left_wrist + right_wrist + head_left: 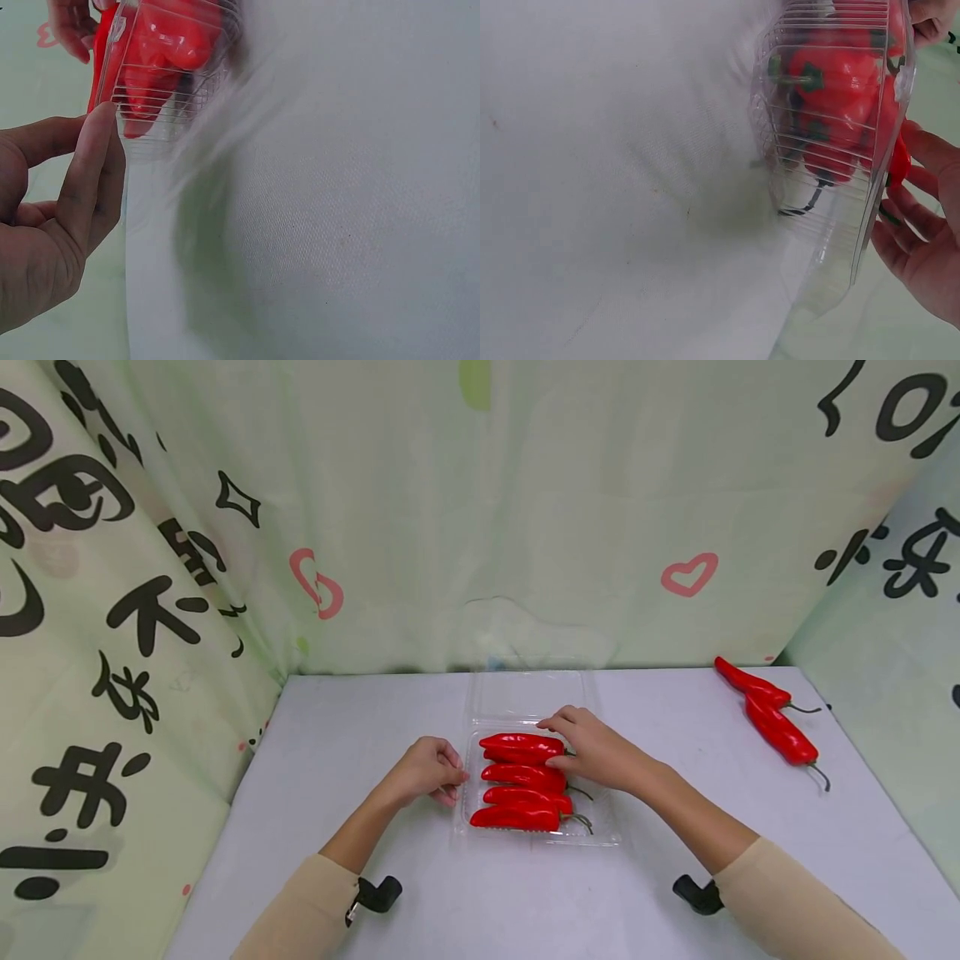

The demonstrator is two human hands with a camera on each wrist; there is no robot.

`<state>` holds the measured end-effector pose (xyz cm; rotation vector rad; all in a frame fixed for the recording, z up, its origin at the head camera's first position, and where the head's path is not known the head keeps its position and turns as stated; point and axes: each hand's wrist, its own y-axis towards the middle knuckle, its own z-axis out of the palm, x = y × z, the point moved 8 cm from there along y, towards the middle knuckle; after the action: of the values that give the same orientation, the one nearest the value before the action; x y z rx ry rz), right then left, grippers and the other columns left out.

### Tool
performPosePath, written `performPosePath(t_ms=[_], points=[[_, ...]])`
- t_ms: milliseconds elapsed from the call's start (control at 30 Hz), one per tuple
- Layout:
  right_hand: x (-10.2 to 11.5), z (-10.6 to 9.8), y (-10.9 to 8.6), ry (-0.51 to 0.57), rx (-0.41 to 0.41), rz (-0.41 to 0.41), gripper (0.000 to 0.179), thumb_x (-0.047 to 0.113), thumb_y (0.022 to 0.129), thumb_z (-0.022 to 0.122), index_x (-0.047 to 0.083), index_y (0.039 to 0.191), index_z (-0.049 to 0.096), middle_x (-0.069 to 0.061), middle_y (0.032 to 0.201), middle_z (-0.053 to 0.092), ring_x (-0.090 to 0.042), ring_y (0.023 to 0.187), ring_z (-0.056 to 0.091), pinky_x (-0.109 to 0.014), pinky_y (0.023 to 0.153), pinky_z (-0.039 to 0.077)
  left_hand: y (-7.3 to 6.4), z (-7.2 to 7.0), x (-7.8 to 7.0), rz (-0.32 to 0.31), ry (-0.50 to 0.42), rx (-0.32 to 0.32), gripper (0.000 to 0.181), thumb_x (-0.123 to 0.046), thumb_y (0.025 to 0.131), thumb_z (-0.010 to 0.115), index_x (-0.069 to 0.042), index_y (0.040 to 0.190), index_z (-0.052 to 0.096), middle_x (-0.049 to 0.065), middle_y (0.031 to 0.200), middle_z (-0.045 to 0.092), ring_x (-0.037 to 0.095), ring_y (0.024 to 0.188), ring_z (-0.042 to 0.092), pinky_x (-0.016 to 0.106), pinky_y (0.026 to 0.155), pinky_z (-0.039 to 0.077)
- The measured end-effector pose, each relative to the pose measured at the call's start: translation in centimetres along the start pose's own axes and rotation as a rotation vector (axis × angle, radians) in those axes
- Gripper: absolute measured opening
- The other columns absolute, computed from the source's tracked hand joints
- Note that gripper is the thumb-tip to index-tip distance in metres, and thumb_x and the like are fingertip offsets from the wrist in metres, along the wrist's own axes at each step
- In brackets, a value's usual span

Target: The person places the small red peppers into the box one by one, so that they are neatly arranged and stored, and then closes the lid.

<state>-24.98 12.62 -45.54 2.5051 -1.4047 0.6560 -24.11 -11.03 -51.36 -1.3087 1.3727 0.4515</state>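
Observation:
Several glossy red chili peppers [517,816] lie in a row in a clear plastic container [611,827], whose hinged lid [532,693] is folded back away from me. My left hand [431,770] pinches the container's left rim between thumb and fingertip, as the left wrist view shows. At the far end of the row, my right hand [600,747] has its thumb and fingers around the stem end of the farthest pepper [521,742]. That pepper's stem partly hides behind the right hand. In the right wrist view, the pepper [901,161] shows between the thumb and fingers above the rim.
Two more red chili peppers [780,731] lie on the white table [675,727] at the far right, one touching the other. A printed curtain [525,527] hangs behind the table and along both sides.

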Motion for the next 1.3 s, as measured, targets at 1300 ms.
performPosePath(t_ms=[1300], points=[[-12.7, -7.9, -9.6, 0.026, -0.232, 0.284, 0.081, 0.038, 0.091, 0.079, 0.002, 0.153, 0.042, -0.028, 0.152, 0.046, -0.050, 0.138, 0.043, -0.071, 0.099, 0.049, 0.0, 0.1, -0.1, -0.017, 0.001, -0.012, 0.018, -0.006, 0.093, 0.075, 0.000, 0.095, 0.058, 0.012, 0.071, 0.066, 0.018, 0.055, 0.066, 0.030, 0.057, 0.063]])
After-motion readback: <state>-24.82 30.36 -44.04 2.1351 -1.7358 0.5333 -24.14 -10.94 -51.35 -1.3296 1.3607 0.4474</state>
